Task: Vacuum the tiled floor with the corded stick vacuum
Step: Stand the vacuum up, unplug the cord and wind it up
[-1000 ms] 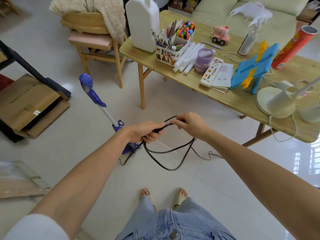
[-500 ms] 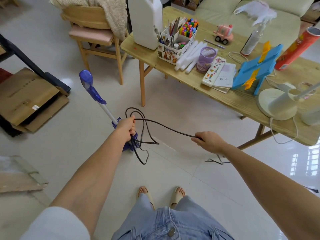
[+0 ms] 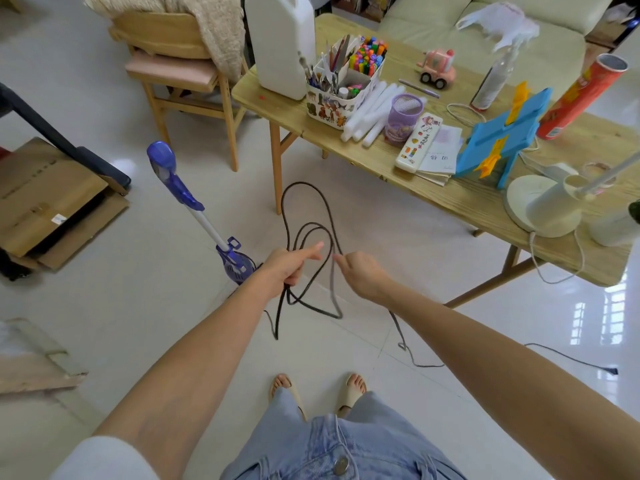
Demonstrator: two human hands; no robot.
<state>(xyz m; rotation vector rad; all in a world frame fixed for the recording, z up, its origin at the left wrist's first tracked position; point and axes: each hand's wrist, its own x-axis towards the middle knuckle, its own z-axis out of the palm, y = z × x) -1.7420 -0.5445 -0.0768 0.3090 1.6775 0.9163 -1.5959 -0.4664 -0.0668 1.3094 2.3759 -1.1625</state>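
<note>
Left hand (image 3: 290, 265) grips looped black cord (image 3: 304, 209) — right hand (image 3: 360, 276) pinches one strand.

One purple stick vacuum (image 3: 194, 209) with one black cord (image 3: 304, 230), two hands, one wooden chair (image 3: 180, 64), one counter (image 3: 460, 199), one white jug (image 3: 277, 43), one toy truck (image 3: 437, 68).

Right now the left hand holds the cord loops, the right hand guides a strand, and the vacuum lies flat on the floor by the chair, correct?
Not quite. The head view shows the vacuum standing upright, not lying flat. The rest holds: left hand holds the cord loops, right hand guides a strand, chair nearby.
</note>
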